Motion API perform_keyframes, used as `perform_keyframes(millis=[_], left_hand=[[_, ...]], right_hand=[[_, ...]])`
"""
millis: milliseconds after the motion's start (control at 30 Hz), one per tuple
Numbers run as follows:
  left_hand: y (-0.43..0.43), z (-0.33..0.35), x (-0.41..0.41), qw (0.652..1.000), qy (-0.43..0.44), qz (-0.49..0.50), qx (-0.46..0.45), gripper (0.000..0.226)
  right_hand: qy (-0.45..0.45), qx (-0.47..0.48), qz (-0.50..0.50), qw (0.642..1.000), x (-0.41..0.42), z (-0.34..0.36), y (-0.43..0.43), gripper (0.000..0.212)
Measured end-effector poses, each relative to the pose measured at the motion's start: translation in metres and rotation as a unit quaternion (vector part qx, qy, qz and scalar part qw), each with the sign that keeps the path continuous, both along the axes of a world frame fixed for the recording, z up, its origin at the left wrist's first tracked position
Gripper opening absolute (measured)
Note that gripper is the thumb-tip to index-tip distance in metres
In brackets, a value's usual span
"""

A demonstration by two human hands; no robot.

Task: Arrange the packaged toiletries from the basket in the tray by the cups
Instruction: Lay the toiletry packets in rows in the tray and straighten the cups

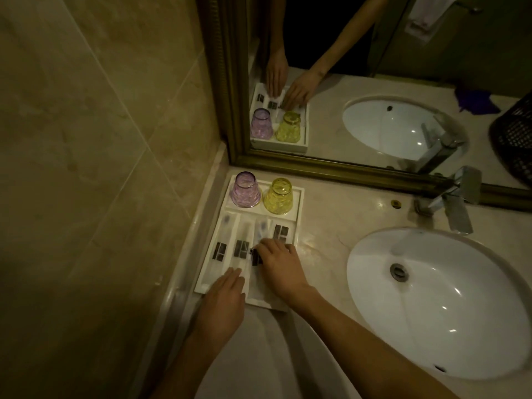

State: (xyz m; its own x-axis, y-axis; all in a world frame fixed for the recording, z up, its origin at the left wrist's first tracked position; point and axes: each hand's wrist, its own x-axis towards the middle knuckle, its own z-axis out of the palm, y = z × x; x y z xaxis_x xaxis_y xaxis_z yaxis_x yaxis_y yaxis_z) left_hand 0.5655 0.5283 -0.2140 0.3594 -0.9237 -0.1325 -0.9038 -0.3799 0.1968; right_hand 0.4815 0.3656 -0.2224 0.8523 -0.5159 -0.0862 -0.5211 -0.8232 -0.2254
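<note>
A white tray [299, 203] lies on the counter in the corner by the wall. At its far end stand a purple cup [246, 190] and a yellow cup [278, 197], both upside down. Several clear toiletry packets with black labels lie side by side in the near part: one at the left [220, 243], one beside it [241, 243], one at the right [280, 230]. My right hand [277, 263] presses its fingertips on a middle packet [257, 258]. My left hand [227, 295] lies flat with fingers together on the tray's near edge, over the left packets' ends.
A white oval sink [437, 300] is set in the marble counter to the right, with a chrome tap [452, 197] behind it. A gold-framed mirror [316, 165] backs the counter. A dark woven basket [515, 139] shows in the mirror at far right. Tiled wall stands to the left.
</note>
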Motion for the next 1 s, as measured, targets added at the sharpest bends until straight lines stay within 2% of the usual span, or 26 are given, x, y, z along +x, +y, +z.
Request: perform_keyframes(millis=[67, 167, 267, 400, 500, 567, 667, 833, 933, 1000], left_hand=[[0.002, -0.001, -0.001, 0.999, 0.029, 0.012, 0.005, 0.047], [0.007, -0.002, -0.001, 0.996, 0.08, 0.037, -0.002, 0.049], [0.012, -0.001, -0.001, 0.994, 0.101, 0.04, -0.002, 0.049], [0.018, 0.007, -0.005, 0.997, 0.079, 0.023, -0.016, 0.056], [0.014, 0.006, -0.019, 0.995, 0.086, -0.012, -0.052, 0.058], [0.01, -0.001, -0.029, 0.994, 0.083, -0.055, -0.04, 0.057], [0.007, -0.002, -0.036, 0.995, 0.088, -0.046, 0.003, 0.057], [0.012, -0.006, -0.031, 0.997, 0.072, -0.017, 0.013, 0.058], [0.014, -0.009, -0.029, 0.996, 0.082, -0.011, 0.016, 0.058], [0.014, -0.009, -0.031, 0.997, 0.079, -0.008, 0.01, 0.056]], right_hand=[[-0.022, 0.019, 0.002, 1.0, 0.009, 0.003, 0.0, 0.043], [0.014, 0.036, 0.031, 0.999, 0.025, 0.004, -0.003, 0.049], [0.038, 0.014, 0.047, 0.998, 0.032, 0.001, -0.002, 0.047], [-0.002, 0.03, 0.021, 0.999, 0.03, -0.002, -0.004, 0.045], [-0.006, 0.013, -0.016, 1.0, 0.022, -0.005, -0.022, 0.057], [0.008, 0.002, -0.003, 1.0, 0.017, -0.007, -0.031, 0.062], [0.017, -0.008, 0.017, 1.0, 0.016, -0.009, -0.035, 0.065], [-0.019, -0.003, -0.002, 1.0, 0.016, -0.008, -0.024, 0.058], [-0.064, -0.019, -0.055, 0.996, 0.004, -0.005, -0.029, 0.044], [-0.04, -0.036, -0.082, 0.995, -0.01, -0.004, -0.04, 0.04]])
